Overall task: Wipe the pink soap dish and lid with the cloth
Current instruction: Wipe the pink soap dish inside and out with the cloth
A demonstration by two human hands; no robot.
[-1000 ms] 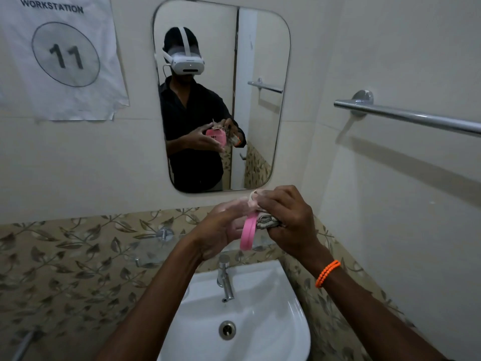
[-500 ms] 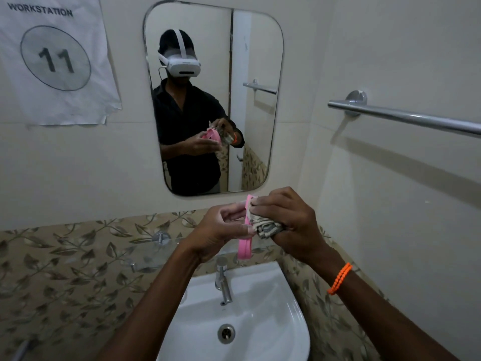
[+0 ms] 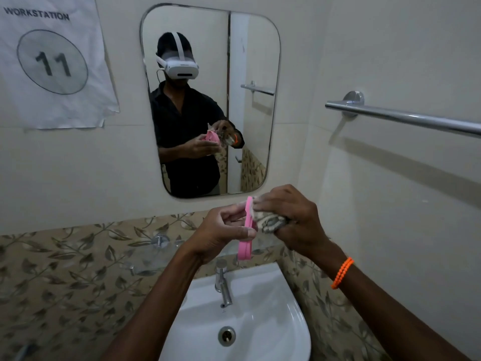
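Above a white ceramic basin [image 3: 263, 321], we see only the thin edge of a smooth pink plastic piece [image 3: 246, 239], held upright; whether it is dish or lid we cannot tell. The left hand [image 3: 221, 237] pinches it between thumb and fingers. The right hand [image 3: 291, 220] is curled round a bunched, patterned cloth [image 3: 270, 222], pressing it to the pink edge. Fingers hide most of the cloth. A chrome tap [image 3: 223, 285] stands below.

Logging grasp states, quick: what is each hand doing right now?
Left hand: grips the pink soap dish piece, held edge-on above the sink.
Right hand: holds the bunched cloth against the pink piece.
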